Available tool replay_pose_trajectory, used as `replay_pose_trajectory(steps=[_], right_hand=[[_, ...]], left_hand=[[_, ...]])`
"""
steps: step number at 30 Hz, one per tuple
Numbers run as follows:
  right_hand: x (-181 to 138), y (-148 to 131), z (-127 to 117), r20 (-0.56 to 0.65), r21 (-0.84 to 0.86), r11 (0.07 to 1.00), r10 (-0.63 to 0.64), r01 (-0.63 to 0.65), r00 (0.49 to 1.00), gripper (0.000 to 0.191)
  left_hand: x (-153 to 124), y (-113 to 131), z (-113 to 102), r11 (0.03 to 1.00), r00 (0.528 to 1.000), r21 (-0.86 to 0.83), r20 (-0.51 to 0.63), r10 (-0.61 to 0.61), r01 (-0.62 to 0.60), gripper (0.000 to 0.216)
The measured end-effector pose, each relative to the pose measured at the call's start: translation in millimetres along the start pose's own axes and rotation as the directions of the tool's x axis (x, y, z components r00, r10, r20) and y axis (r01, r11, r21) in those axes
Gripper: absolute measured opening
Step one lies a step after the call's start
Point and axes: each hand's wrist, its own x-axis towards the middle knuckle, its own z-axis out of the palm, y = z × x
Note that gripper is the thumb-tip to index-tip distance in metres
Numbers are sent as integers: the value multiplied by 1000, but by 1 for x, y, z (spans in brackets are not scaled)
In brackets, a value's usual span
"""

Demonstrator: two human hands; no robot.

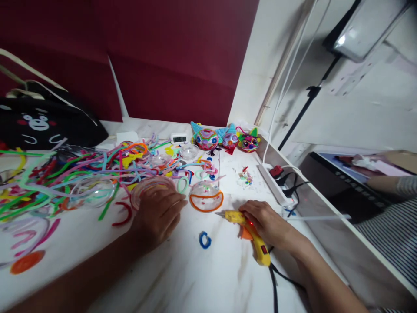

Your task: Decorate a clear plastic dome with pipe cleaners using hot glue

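Note:
My right hand (267,224) is wrapped round a yellow hot glue gun (252,237), which lies low over the white table (202,278) with its nozzle pointing left and a red light lit on its body. My left hand (159,213) rests with its fingers curled over a clear plastic half-dome with a pink rim (148,187). Between the hands sits another clear half-dome edged in orange pipe cleaner (206,196). A small blue pipe-cleaner curl (204,240) lies in front of them.
A heap of coloured pipe cleaners (65,174) covers the left of the table with more clear domes. Three finished colourful masks (226,139) stand at the back by a small white clock (179,138). A power strip (276,182) lies at right. A black bag (39,121) sits far left. Another person's arm (394,184) is at right.

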Motion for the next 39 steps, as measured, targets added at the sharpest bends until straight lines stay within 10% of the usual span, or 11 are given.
replay_pose_trajectory(steps=[5,15,22,27,39], right_hand=[[-1,-2,-3,24,2,1000,15,-15,1000,23],[-20,13,-19,-55,114,982,156,-149,986,44],[-33,-12,-25,-92,-231,932,266,-281,960,33],[-36,-38,-9,90,-307,857,460,-414,884,34],[-69,-10,-10,-91,-40,947,316,-320,944,23]], left_hand=[[-5,5,4,947,962,177,99,254,-268,27],[-7,-1,6,967,968,127,147,201,-220,24],[-8,-7,8,965,962,107,156,223,-241,29],[-7,-6,8,972,964,74,163,211,-225,27],[-7,-5,8,974,964,16,146,221,-226,26]])
